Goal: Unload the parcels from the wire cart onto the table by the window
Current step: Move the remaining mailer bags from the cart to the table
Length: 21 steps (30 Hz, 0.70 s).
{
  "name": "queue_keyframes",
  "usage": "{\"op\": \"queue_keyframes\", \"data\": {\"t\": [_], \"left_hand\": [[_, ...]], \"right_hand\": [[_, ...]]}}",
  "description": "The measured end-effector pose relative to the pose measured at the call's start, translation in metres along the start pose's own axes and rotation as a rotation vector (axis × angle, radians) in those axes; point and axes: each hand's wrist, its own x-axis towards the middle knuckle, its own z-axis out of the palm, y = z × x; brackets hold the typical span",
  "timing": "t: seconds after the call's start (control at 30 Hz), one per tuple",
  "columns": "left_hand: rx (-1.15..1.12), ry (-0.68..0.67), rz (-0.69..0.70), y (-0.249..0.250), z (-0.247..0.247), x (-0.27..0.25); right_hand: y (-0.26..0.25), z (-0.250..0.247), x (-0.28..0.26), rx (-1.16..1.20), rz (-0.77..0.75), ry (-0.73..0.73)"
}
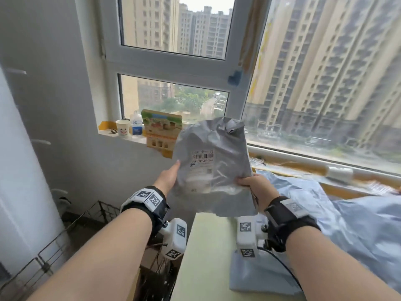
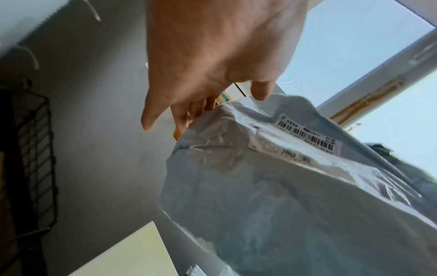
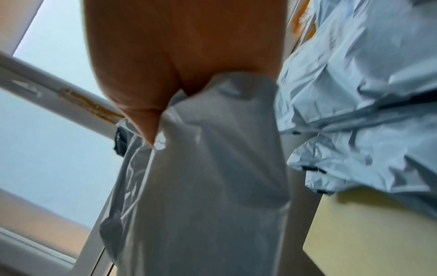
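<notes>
I hold a crumpled grey plastic parcel [image 1: 212, 166] [image 2: 283, 186] [image 3: 201, 186] with a barcode label upright in the air, over the left end of the pale yellow table [image 1: 206, 257] [image 2: 132, 252] [image 3: 366, 233]. My left hand [image 1: 168, 175] [image 2: 212, 56] holds its left edge, thumb on the front and fingers behind. My right hand [image 1: 253, 185] [image 3: 153, 74] grips the right edge with curled fingers. Light blue parcels [image 1: 358, 224] [image 3: 366, 93] lie on the table to the right. The black wire cart [image 1: 65, 235] [image 2: 35, 149] stands low on the left, its inside mostly hidden.
On the window sill behind the parcel stand a paper cup [image 1: 123, 128], a water bottle [image 1: 136, 124] and a colourful carton [image 1: 161, 131]. A white rounded column [image 1: 21, 170] stands at far left. Another pale blue parcel [image 1: 260, 276] lies under my right wrist.
</notes>
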Motion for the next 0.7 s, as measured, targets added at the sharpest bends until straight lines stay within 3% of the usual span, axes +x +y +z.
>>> {"op": "queue_keyframes", "data": {"t": [0.2,0.43,0.57,0.7], "left_hand": [[0.039,-0.079,0.066,0.021,0.1,0.006],[0.102,-0.17,0.172,0.046,0.204,-0.022],[0.112,-0.213,0.198,0.043,0.251,-0.031],[0.218,-0.272,0.21,0.038,0.288,-0.034]], "right_hand": [[0.013,-0.104,0.005,0.064,0.037,0.141],[0.031,-0.22,0.013,0.046,-0.01,0.331],[0.049,-0.268,0.023,-0.121,-0.057,0.484],[0.067,-0.298,0.024,-0.419,0.006,0.622]]}}
